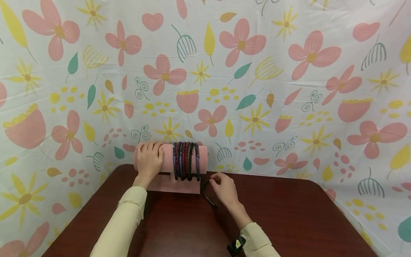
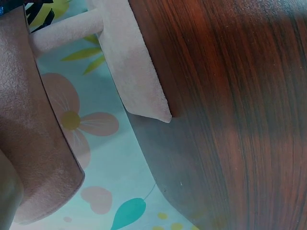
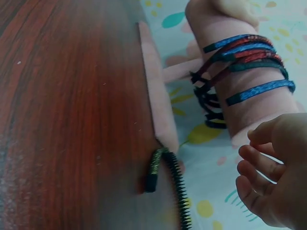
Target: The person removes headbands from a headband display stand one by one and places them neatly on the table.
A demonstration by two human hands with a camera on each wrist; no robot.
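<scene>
A pink plush headband stand (image 1: 167, 153) has a roll on a post above a flat base (image 1: 189, 187). Several thin blue, red and black headbands (image 1: 186, 160) straddle the roll's right half, their ends hanging below. My left hand (image 1: 149, 159) grips the roll's left end, fingers curved over its top. One dark headband with toothed inner side (image 3: 180, 191) stands apart by the base's right end, near the tabletop. My right hand (image 1: 226, 191) is close above that headband, fingers loosely bent. In the right wrist view nothing shows between these fingers, and a gap separates them from the headband.
The stand is at the back edge of a dark red-brown wooden table (image 1: 179, 221). Close behind it hangs a white cloth (image 1: 205, 53) with flowers and leaves, continuing down both sides. A black wrist device (image 1: 237, 246) sits at the right cuff.
</scene>
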